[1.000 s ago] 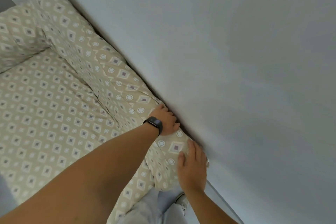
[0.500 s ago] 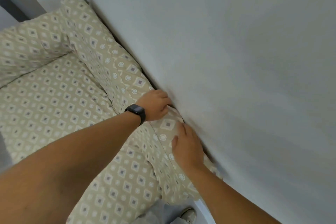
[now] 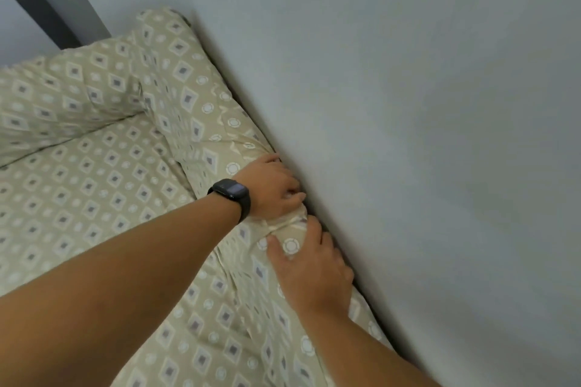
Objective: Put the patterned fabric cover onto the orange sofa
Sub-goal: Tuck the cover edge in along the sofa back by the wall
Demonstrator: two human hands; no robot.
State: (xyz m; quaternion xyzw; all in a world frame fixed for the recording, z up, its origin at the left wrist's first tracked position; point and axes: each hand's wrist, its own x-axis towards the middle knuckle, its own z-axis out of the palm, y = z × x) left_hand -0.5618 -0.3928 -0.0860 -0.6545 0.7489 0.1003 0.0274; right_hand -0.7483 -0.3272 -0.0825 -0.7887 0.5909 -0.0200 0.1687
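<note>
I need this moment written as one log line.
left hand: grips patterned cover | right hand: presses cover at wall | sofa orange: hidden

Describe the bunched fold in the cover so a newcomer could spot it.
Follow the sofa backrest along the grey wall. Between the left hand and right hand, the patterned cover gathers into a tight ridge, unlike the smooth seat.
</note>
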